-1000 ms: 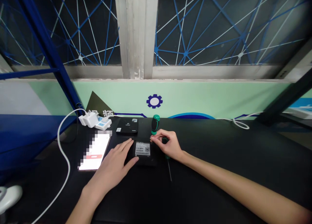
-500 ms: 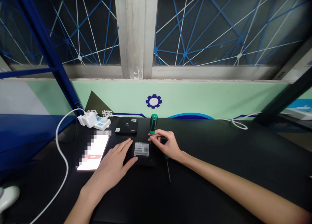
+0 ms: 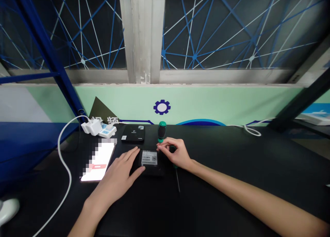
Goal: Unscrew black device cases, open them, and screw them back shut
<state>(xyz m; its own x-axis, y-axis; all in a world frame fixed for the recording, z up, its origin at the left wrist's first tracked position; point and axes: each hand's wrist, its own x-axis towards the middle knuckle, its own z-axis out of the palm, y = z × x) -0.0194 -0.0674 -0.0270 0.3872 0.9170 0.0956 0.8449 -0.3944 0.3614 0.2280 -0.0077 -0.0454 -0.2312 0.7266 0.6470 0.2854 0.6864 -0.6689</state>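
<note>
A black flat box (image 3: 152, 170) with a white printed label (image 3: 149, 158) lies on the dark table before me. My left hand (image 3: 123, 168) rests along its left side, fingers stretched and thumb apart. By the box's far right corner, my right hand (image 3: 173, 150) pinches a green and black screwdriver (image 3: 162, 131) low on its shaft. The screwdriver stands nearly upright, handle on top; its tip is hidden by the fingers. Beneath the right hand lies a second screwdriver (image 3: 177, 180), its shaft pointing toward me and its handle mostly covered.
Behind the box lies another black box (image 3: 133, 133). A lit tablet-like screen (image 3: 99, 161) is left of my left hand, with a white power strip (image 3: 107, 130) and plug beyond it. A white cable (image 3: 67, 168) runs down the left side. A white rounded object (image 3: 9, 209) sits at the left edge.
The screwdriver's handle has turned slightly in my right fingers. Both hands stay in place; the whole view has shifted a little.
</note>
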